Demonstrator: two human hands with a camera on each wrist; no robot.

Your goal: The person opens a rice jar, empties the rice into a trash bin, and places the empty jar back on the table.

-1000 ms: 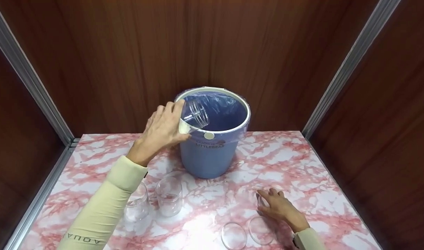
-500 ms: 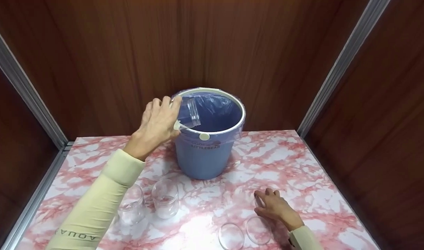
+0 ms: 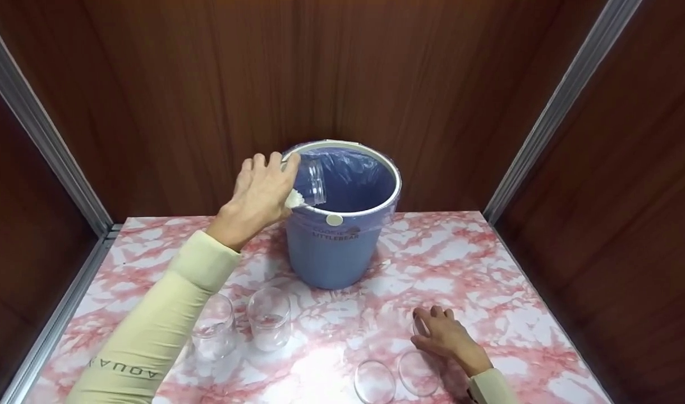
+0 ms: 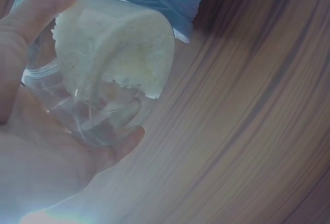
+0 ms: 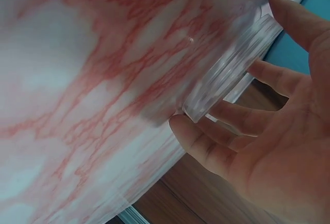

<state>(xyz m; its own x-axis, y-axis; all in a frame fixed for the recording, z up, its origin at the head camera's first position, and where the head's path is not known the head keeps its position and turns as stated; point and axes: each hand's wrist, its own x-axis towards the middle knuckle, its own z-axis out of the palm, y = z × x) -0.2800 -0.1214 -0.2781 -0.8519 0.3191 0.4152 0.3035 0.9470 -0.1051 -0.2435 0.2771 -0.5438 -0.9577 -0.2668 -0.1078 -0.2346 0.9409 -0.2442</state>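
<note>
Over the near left rim of the blue bin (image 3: 334,252), my left hand (image 3: 258,196) grips a clear jar (image 3: 314,182) tipped on its side. Its mouth points right, into the bin. White grains that look like rice (image 4: 136,48) lie along the jar's lower side in the left wrist view. On the right of the table, my right hand (image 3: 449,339) pinches a clear round lid (image 5: 232,72) by its edge, fingertips around it, close to the tabletop. In the head view that lid is mostly hidden by the fingers.
Two clear jars (image 3: 269,320) stand upright at the left front, one partly behind the left sleeve. Two clear round lids (image 3: 375,381) lie near the front edge. A clear bag lines the bin. Brown wood panels (image 3: 342,73) enclose the marbled table (image 3: 443,252).
The jar in my left hand has turned slightly over the bin's rim, and the white grains in it have shifted. My right hand stays in place with the lid.
</note>
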